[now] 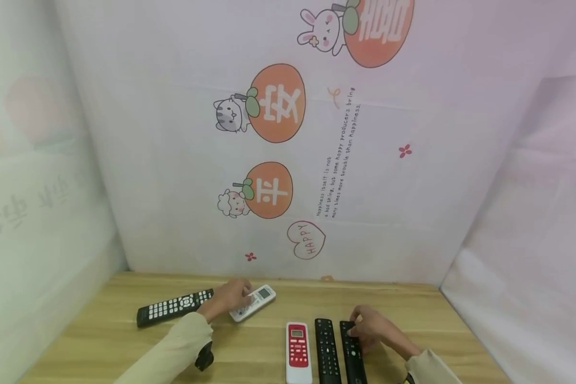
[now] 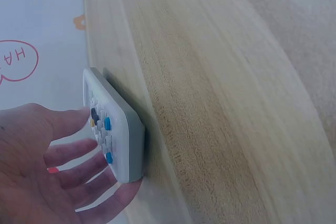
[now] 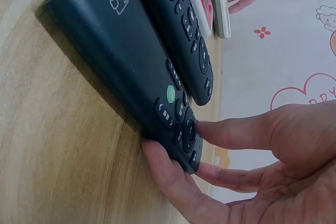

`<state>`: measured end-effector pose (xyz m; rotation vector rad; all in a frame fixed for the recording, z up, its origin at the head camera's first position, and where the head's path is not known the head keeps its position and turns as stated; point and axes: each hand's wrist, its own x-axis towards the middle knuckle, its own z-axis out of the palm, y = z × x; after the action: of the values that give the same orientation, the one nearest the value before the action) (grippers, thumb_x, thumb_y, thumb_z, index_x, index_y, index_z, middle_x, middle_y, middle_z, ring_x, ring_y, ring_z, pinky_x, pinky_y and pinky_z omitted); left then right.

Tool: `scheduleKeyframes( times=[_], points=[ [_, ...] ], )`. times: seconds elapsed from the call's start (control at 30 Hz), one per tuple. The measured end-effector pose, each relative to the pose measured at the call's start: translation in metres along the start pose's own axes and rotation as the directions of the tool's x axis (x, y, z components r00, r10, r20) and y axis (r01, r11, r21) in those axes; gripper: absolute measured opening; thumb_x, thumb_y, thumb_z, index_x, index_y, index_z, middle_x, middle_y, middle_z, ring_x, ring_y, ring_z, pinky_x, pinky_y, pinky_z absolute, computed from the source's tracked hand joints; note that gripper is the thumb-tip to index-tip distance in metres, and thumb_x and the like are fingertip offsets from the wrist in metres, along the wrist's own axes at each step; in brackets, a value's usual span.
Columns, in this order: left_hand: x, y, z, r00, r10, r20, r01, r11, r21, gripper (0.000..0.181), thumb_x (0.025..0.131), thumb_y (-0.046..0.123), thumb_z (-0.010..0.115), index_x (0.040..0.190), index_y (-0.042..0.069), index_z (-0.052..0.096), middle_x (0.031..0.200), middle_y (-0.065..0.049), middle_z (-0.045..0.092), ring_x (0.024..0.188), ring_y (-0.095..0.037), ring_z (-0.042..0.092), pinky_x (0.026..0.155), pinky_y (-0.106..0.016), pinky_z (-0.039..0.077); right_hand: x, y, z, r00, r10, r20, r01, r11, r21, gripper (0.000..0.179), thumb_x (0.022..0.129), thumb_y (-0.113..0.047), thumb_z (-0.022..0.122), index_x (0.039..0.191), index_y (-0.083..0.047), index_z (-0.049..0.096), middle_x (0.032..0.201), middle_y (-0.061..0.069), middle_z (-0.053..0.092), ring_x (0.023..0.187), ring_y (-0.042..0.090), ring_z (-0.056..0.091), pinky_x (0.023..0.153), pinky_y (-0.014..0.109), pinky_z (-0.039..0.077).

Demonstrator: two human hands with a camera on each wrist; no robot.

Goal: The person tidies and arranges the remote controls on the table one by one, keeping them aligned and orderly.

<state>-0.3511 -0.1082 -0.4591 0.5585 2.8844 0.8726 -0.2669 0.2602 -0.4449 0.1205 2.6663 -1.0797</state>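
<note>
My left hand (image 1: 228,296) grips a white remote control (image 1: 264,298) near the back of the table. In the left wrist view, its thumb touches the button face of that remote, which has blue and yellow buttons, and the other fingers lie along its edge and end. Toward the right, my right hand (image 1: 373,328) pinches the far end of a black remote control (image 1: 354,354). The right wrist view shows the thumb beside its round navigation pad and another finger against its side. A green button (image 3: 170,94) sits farther down its face.
Left of my left hand lies a black remote with white buttons (image 1: 168,309), slanted. A red-and-white remote (image 1: 298,352) and another black remote (image 1: 327,349) lie side by side, left of the held black one. A printed white cloth (image 1: 389,224) rises behind the wooden table (image 1: 249,352).
</note>
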Motion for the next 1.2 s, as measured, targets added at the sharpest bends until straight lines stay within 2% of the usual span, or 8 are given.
scheduleKeyframes(
  times=[0.2, 0.4, 0.53, 0.63, 0.77, 0.9, 1.0, 1.2],
  points=[
    [0.005, 0.000, 0.001, 1.000, -0.013, 0.021, 0.013, 1.000, -0.010, 0.046, 0.098, 0.026, 0.072, 0.128, -0.008, 0.064, 0.119, -0.025, 0.071, 0.098, -0.032, 0.070, 0.092, -0.048, 0.059, 0.000, 0.000, 0.001, 1.000, 0.025, -0.008, -0.026, 0.999, -0.026, 0.023, 0.094, 0.001, 0.073, 0.110, 0.003, 0.057, 0.092, 0.019, 0.065, 0.076, 0.025, 0.071, 0.064, 0.037, 0.065],
    [0.011, 0.003, 0.003, 0.996, -0.080, 0.035, 0.082, 0.995, -0.057, 0.039, 0.090, 0.020, 0.081, 0.116, -0.006, 0.070, 0.105, -0.016, 0.072, 0.082, -0.022, 0.065, 0.078, -0.040, 0.059, 0.000, -0.002, -0.001, 1.000, 0.029, 0.000, -0.029, 0.999, -0.032, 0.022, 0.094, 0.002, 0.072, 0.111, 0.004, 0.058, 0.093, 0.019, 0.065, 0.077, 0.025, 0.071, 0.064, 0.036, 0.065],
    [0.010, 0.014, -0.002, 0.990, -0.132, 0.052, 0.136, 0.987, -0.088, 0.039, 0.090, 0.019, 0.081, 0.116, -0.007, 0.071, 0.094, -0.012, 0.071, 0.076, -0.020, 0.065, 0.067, -0.031, 0.057, 0.000, -0.004, -0.003, 1.000, 0.020, -0.007, -0.020, 1.000, -0.021, 0.022, 0.095, 0.002, 0.072, 0.111, 0.004, 0.058, 0.092, 0.018, 0.065, 0.076, 0.026, 0.071, 0.064, 0.038, 0.065],
    [0.009, 0.019, -0.006, 0.987, -0.151, 0.051, 0.155, 0.984, -0.083, 0.037, 0.091, 0.019, 0.081, 0.116, -0.007, 0.071, 0.090, -0.008, 0.070, 0.074, -0.017, 0.065, 0.064, -0.028, 0.055, 0.000, -0.005, -0.004, 1.000, 0.019, -0.018, -0.019, 1.000, -0.022, 0.022, 0.095, 0.002, 0.072, 0.111, 0.004, 0.058, 0.092, 0.018, 0.066, 0.076, 0.026, 0.071, 0.064, 0.039, 0.065],
    [0.008, 0.018, -0.009, 0.989, -0.141, 0.035, 0.143, 0.985, -0.091, 0.030, 0.092, 0.016, 0.079, 0.112, -0.006, 0.073, 0.088, -0.008, 0.070, 0.073, -0.017, 0.066, 0.064, -0.029, 0.056, 0.000, -0.007, -0.002, 0.999, 0.026, -0.022, -0.026, 0.999, -0.023, 0.022, 0.094, 0.001, 0.073, 0.111, 0.003, 0.058, 0.093, 0.018, 0.065, 0.075, 0.025, 0.071, 0.064, 0.038, 0.065],
    [0.006, 0.016, -0.012, 0.990, -0.140, 0.031, 0.143, 0.976, -0.163, 0.022, 0.092, 0.009, 0.076, 0.106, -0.008, 0.073, 0.088, -0.012, 0.071, 0.074, -0.021, 0.069, 0.067, -0.033, 0.061, 0.001, -0.008, 0.000, 1.000, 0.020, -0.021, -0.020, 1.000, -0.016, 0.022, 0.095, 0.000, 0.073, 0.111, 0.003, 0.058, 0.094, 0.018, 0.064, 0.075, 0.026, 0.071, 0.064, 0.038, 0.065],
    [0.005, 0.014, -0.011, 0.986, -0.161, 0.046, 0.167, 0.964, -0.206, 0.020, 0.090, 0.005, 0.076, 0.104, -0.008, 0.072, 0.088, -0.012, 0.071, 0.075, -0.022, 0.069, 0.068, -0.034, 0.062, 0.000, -0.007, 0.001, 1.000, 0.017, -0.019, -0.017, 1.000, -0.015, 0.021, 0.095, 0.001, 0.072, 0.110, 0.003, 0.057, 0.093, 0.018, 0.064, 0.075, 0.026, 0.071, 0.064, 0.038, 0.065],
    [0.001, 0.010, -0.005, 0.979, -0.195, 0.055, 0.202, 0.954, -0.222, 0.015, 0.087, 0.004, 0.078, 0.097, -0.005, 0.072, 0.085, -0.011, 0.070, 0.073, -0.022, 0.068, 0.064, -0.031, 0.061, -0.003, -0.003, 0.002, 1.000, 0.021, -0.003, -0.021, 1.000, -0.017, 0.020, 0.094, 0.003, 0.072, 0.108, 0.003, 0.058, 0.090, 0.017, 0.065, 0.073, 0.025, 0.071, 0.063, 0.037, 0.065]
  ],
)
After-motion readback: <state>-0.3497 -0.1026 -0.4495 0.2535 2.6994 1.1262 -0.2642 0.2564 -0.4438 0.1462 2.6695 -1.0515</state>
